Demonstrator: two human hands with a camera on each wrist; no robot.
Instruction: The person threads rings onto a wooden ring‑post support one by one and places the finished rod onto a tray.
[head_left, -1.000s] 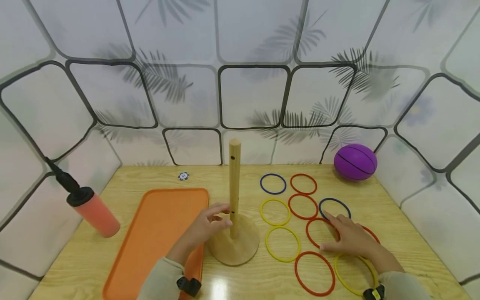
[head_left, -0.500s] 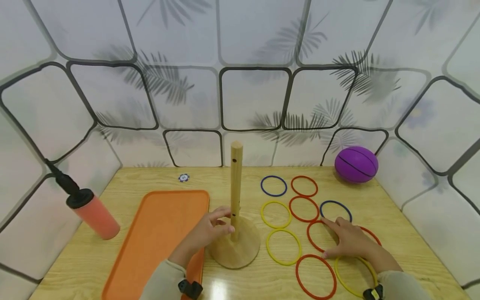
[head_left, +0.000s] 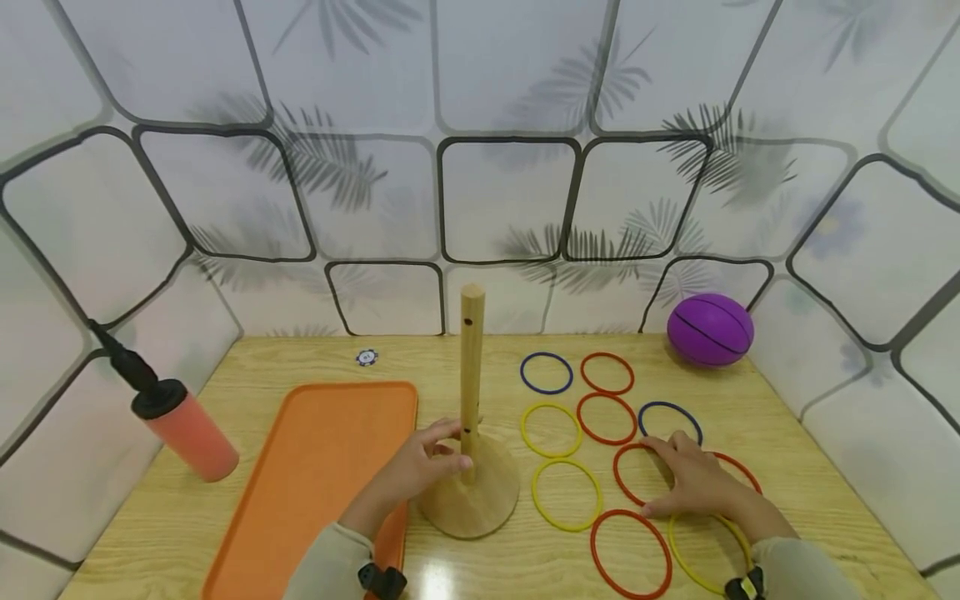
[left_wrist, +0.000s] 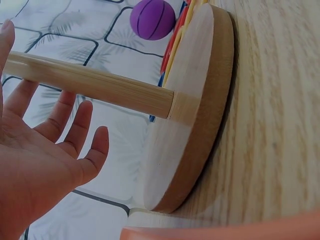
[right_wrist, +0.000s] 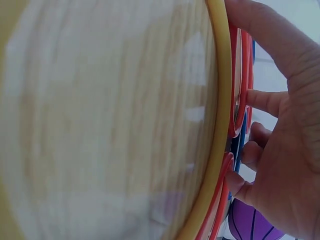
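A wooden peg stand [head_left: 472,375] rises from its round base [head_left: 468,500] at mid table. My left hand [head_left: 438,454] is at the foot of the post with straight fingers, holding nothing. The left wrist view shows the open palm [left_wrist: 40,150] beside the dowel [left_wrist: 100,85]. Several red, yellow and blue rings lie flat to the right. My right hand [head_left: 690,479] rests with spread fingers on a red ring [head_left: 633,475]. In the right wrist view, its fingertips [right_wrist: 250,97] touch the red rings beside a yellow ring [right_wrist: 217,125].
An orange tray [head_left: 315,475] lies left of the stand. A pink air pump [head_left: 183,433] is at the left edge, and a small blue chip [head_left: 365,357] sits near the back. A purple ball [head_left: 710,328] sits in the back right corner. Patterned walls enclose the table.
My left hand has edged closer to the foot of the post. My right hand has stayed on the red ring and barely shifted.
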